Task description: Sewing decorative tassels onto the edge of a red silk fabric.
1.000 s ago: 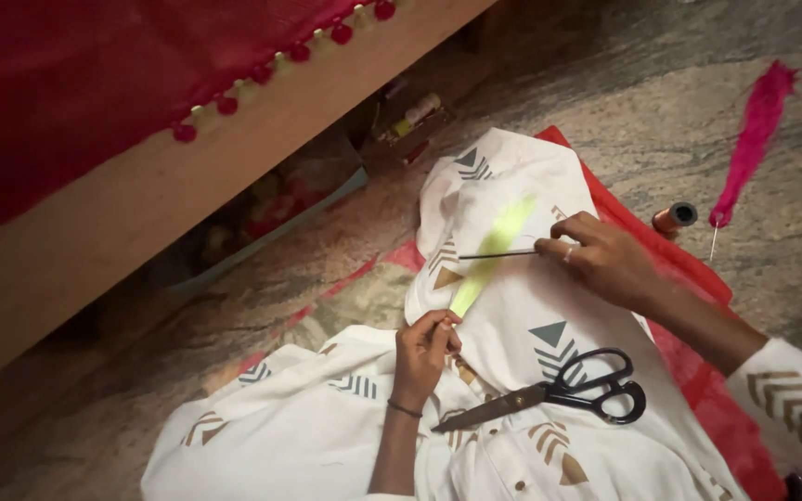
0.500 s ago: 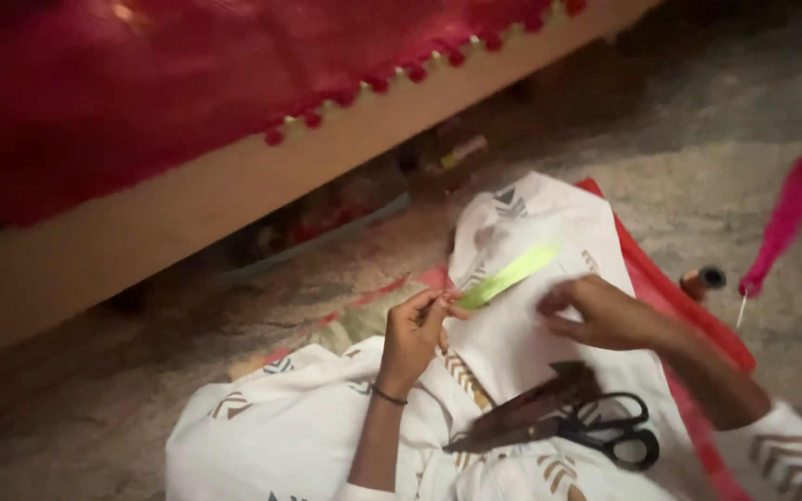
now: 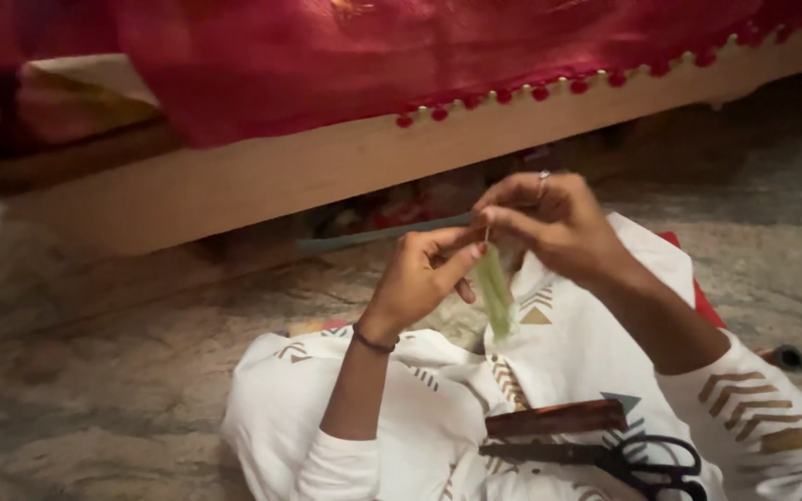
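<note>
Both hands are up off the cloth now. A second ago my right hand (image 3: pixel 549 223) was pressing down on the white cloth (image 3: pixel 549 371) with the green strip (image 3: pixel 496 297) lying flat on it; now the strip hangs in the air between the hands, well above the cloth. The right grip is pinched shut on the strip's top end, thumb and forefinger together, ring showing on one finger. My left hand (image 3: pixel 424 274) has come up too, fingers curled and closed, its thumb close against the strip just beside the right fingertips; I cannot tell whether it truly holds the strip or only steadies it. So the work has moved from the floor into the hands, and the strip dangles free below the pinch.

Room: the bed edge (image 3: pixel 327 176) with its red bobble fringe (image 3: pixel 512 93) runs close ahead of the hands. The scissors (image 3: pixel 624 459) lie on the cloth near my right forearm, with a dark brown bar (image 3: pixel 554 419) just above them. Open stone floor (image 3: pixel 95 390) stretches away on the left.
</note>
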